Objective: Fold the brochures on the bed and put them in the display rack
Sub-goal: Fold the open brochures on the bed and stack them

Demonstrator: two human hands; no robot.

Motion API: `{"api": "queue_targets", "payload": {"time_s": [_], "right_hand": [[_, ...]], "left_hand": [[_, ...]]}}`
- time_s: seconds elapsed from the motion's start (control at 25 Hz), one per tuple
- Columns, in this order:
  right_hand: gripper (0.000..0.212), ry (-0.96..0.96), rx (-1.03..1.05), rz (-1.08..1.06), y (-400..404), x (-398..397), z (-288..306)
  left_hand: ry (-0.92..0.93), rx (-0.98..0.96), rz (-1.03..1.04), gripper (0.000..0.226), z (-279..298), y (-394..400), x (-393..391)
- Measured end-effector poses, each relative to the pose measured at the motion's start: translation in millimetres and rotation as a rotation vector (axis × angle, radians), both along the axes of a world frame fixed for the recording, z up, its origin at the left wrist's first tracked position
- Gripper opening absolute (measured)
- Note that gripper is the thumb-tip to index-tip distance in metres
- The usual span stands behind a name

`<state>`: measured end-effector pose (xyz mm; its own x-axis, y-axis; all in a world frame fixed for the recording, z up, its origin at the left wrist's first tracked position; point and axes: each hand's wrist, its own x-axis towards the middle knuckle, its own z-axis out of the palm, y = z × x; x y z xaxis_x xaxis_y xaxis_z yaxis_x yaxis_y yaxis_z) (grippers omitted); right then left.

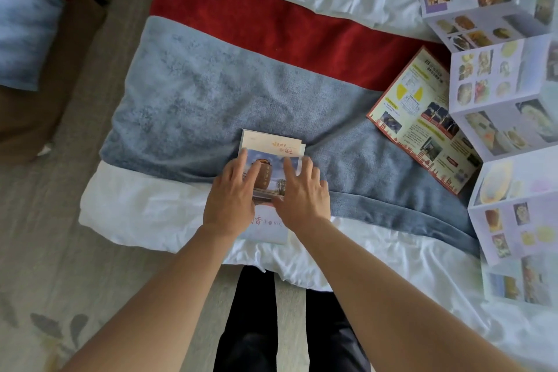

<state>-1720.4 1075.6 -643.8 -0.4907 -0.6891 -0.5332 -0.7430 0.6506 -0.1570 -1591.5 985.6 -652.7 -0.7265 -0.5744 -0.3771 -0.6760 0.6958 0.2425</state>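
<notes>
Nearest to the person, both bare forearms reach out over the foot of the bed (157, 220), where the white sheet gives way to a grey-blue velvety runner (193, 100) edged by a dark red band (271, 18). The left hand (231, 199) lies flat, palm down, on the small folded brochure with a brown jar pictured against blue sky (271, 172), and the right hand (302, 190) presses beside it, fingers spread; neither grip is closed around anything, both hands are open and simply bearing down on the paper, which rests partly on the sheet and partly on the runner. The brochure looks like light, glossy card stock: it should crease sharply but spring open if let go, as its slightly lifted top panel suggests, and the soft bedding beneath gives little backing, so firm flat pressure along the fold seems wiser than pinching. To lift it, I would take it by the folded spine edge, thumb under and fingers over, so the panels stay stacked. Farther off to the right lies an open cream-and-red leaflet with small photos and text (422, 124), flat and easy to slide, and just beyond it, overlapping its edge, a long pale lilac accordion-fold brochure printed with food pictures (495, 84) zigzags up the bed; it is floppy and would need gathering panel by panel. No display rack is in sight.
</notes>
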Motion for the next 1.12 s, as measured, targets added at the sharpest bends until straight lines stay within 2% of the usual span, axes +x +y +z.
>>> {"api": "queue_targets", "payload": {"time_s": [0.16,0.32,0.56,0.68,0.8,1.0,1.12], "right_hand": [[0.086,0.016,-0.026,0.130,0,0,-7],[0.081,0.016,-0.023,0.110,-2,1,-19],[0.077,0.014,-0.038,0.078,-5,1,-26],[0.082,-0.014,-0.035,0.077,-4,-2,-12],[0.077,-0.047,-0.080,0.037,1,-10,7],[0.073,-0.082,-0.099,-0.037,4,-33,39],[0.064,-0.071,-0.114,-0.093,4,-49,57]], "left_hand": [[-0.045,-0.005,-0.074,0.081,1,1,-11],[-0.058,0.008,-0.057,0.077,-6,-2,-16],[-0.175,-0.034,-0.093,0.077,-7,-2,-26],[-0.193,-0.075,-0.135,0.056,6,-8,-34],[-0.166,-0.058,-0.148,0.036,20,-16,-43],[-0.117,-0.025,-0.164,0.030,47,-25,-54],[-0.120,0.005,-0.219,0.036,63,-27,-73]]}}
